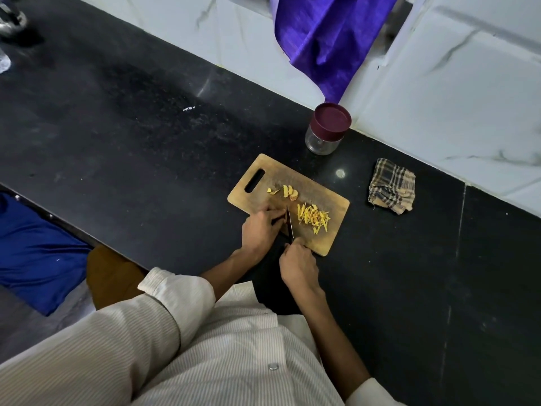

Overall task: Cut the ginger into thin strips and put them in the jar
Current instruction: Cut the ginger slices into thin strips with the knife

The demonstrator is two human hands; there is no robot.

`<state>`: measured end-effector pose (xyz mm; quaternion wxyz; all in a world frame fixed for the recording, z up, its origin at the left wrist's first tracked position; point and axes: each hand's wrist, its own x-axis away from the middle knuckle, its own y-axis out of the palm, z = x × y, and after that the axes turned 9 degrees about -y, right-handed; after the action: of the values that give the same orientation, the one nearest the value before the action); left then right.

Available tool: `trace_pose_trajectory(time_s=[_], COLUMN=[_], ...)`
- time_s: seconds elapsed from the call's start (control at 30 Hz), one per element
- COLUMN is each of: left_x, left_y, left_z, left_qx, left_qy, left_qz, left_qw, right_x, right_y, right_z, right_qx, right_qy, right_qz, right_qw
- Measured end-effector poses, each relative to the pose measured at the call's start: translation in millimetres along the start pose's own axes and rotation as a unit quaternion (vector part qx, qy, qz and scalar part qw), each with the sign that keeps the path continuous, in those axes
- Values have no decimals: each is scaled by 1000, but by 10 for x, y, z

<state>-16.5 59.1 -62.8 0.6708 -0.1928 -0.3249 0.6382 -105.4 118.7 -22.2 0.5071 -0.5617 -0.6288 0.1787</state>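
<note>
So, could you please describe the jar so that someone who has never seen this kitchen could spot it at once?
Start at the black countertop and find the wooden cutting board where the ginger is being cut. Just beyond the board's far edge, near the white tiled wall, stands the jar. It is the only small clear glass container there, closed with a dark maroon lid, unlike the checked cloth beside it.

A cutting board [319, 197] lies on the counter [131, 136], its handle slot toward the far left. On it, a heap of ginger strips [313, 217] sits right of the knife [289, 222]; a few ginger slices [288, 191] lie behind, nearer the slot. The left hand [260, 230] rests on the board's near left edge, just left of the blade, perhaps over a piece of ginger. The right hand [298, 266] is at the near edge, on the knife's handle. Behind the board, against the wall [439, 98], stands the lidded jar [327, 128]. A folded cloth [392, 186] lies right of the board, apart from it.
</note>
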Motion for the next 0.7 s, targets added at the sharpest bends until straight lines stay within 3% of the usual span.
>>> trace_pose_trajectory(time_s=[0.43, 0.7], left_x=[-20, 21], left_y=[1, -13], left_z=[-6, 80], left_qx=[-36, -135], left_qy=[13, 46], left_qz=[-13, 2], left_qw=[999, 990], right_x=[-89, -40], right_y=[-50, 20], right_z=[-77, 62], right_qx=[8, 43], right_qy=[26, -15], right_qz=[-34, -24], right_qw=[999, 999])
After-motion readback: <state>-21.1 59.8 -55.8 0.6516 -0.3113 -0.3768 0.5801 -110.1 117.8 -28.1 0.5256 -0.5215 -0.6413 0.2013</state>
